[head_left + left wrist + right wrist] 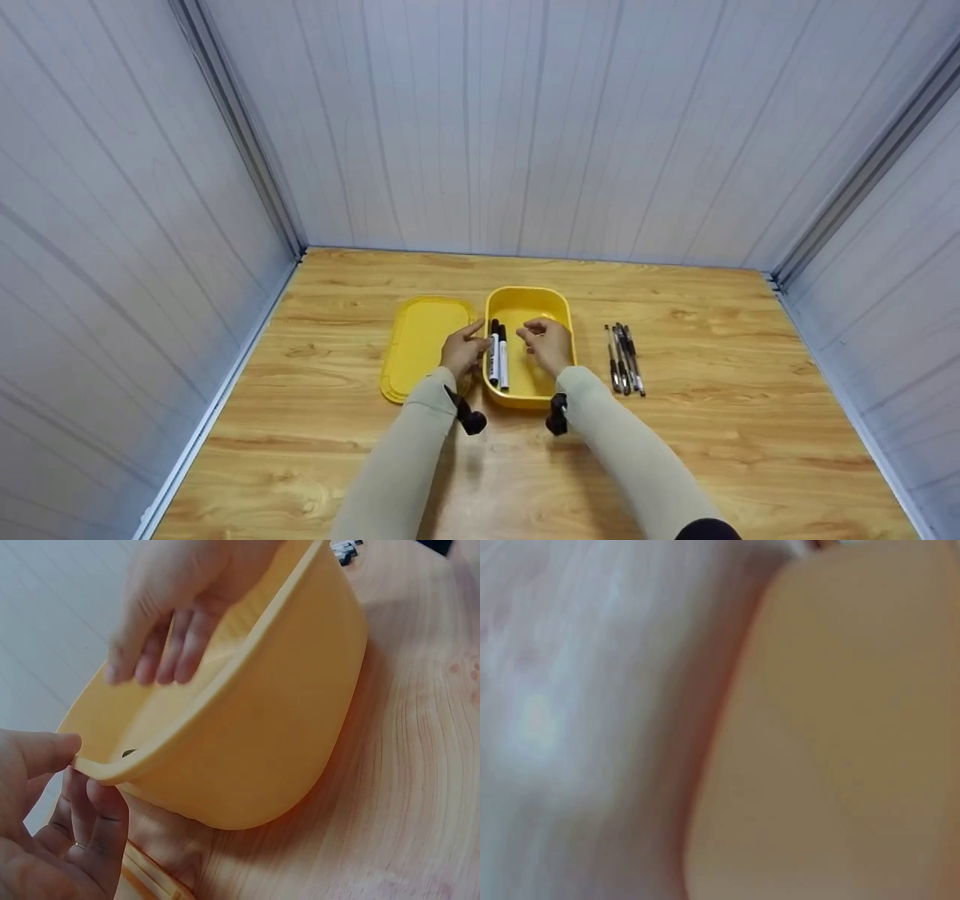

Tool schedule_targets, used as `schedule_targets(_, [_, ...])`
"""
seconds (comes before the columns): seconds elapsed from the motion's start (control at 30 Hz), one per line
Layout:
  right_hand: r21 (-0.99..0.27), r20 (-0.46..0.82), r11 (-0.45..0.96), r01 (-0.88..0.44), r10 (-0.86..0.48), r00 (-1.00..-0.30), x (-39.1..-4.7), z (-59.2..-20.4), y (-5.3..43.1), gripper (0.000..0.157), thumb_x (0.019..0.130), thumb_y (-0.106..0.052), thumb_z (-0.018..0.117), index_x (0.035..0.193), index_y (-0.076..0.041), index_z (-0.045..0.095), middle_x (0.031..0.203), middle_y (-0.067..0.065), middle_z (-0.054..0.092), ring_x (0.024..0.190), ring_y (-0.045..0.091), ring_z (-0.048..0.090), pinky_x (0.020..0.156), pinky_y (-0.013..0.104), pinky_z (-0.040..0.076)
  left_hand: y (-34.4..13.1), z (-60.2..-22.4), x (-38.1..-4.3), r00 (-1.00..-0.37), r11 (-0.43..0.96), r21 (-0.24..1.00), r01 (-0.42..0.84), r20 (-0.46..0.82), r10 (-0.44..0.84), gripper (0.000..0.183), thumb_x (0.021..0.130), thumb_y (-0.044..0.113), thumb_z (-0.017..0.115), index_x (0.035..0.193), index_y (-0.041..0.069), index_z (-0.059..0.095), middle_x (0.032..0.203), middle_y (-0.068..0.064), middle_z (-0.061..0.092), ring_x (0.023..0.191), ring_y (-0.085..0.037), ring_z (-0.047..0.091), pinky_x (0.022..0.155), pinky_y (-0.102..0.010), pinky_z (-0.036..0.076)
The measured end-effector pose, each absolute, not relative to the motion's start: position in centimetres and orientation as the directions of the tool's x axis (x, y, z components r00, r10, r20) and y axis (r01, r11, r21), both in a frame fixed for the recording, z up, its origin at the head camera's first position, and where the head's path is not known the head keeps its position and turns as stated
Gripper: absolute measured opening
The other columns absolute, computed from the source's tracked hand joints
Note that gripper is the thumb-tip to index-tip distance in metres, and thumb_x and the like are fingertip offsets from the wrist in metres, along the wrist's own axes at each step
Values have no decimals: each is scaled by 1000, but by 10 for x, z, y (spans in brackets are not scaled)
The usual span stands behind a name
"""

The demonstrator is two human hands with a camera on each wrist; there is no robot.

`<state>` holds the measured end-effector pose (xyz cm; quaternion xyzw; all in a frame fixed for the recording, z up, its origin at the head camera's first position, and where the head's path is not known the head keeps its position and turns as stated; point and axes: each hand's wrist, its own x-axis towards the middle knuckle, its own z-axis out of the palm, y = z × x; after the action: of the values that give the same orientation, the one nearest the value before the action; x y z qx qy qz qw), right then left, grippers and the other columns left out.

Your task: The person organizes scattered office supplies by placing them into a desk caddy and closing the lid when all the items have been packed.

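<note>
A yellow plastic box (527,401) stands uncovered in the middle of the table. Its left rim is pinched between the thumb and fingers of my left hand (64,821). Two markers (493,360) with white bodies and black caps lie side by side inside, along the left wall. Over the box's right half hovers my right hand (549,345), fingers pointing down and loosely bent, with nothing visible in them. The right wrist view is blurred and shows only the box wall (825,735) and table, so that hand is out of its sight.
A flat yellow lid (420,337) lies left of the box, partly under my left hand and forearm. Several gel pens (624,360) with dark grips lie in a bunch to the right. Pale panel walls (480,135) enclose the wooden table (720,420) at the back and sides.
</note>
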<state>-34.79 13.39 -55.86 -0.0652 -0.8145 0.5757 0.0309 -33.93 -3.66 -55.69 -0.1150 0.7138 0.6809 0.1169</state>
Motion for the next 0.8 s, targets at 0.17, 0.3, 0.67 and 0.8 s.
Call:
schedule_targets(0.17, [-948,30,317,20,152,-988,-356,-543,153,28,82,-15,68,105,0,65,86,11,62,81,36,61,67,40,53,-38,-557,-340,-942,38,941,-335,-334,-23,51,85,11,62,132,25,50,106,-13,61,71,-17,59,53,-26,46])
schedule_targets(0.3, [-939,53,344,10,173,-983,-361,-534,174,32,83,-16,67,110,0,63,89,11,63,84,36,61,68,40,52,-39,-558,-341,-942,27,941,-336,-335,-25,51,85,10,61,133,25,50,106,-16,61,60,-12,54,50,-26,43])
schedule_targets(0.67, [-845,71,523,110,313,-947,-359,-535,241,31,85,-11,64,115,-4,61,92,13,63,75,25,62,67,37,51,-40,-558,-342,-958,61,956,-288,-287,-26,50,83,9,61,131,21,52,103,-18,63,60,-11,55,50,-24,46])
schedule_targets(0.8, [-798,43,579,166,328,-944,-357,-545,254,31,85,-12,63,115,-1,61,96,15,63,80,25,61,70,37,50,-39,-559,-343,-953,28,953,-302,-302,-21,51,84,8,60,132,22,51,107,-18,61,67,-13,58,51,-22,46])
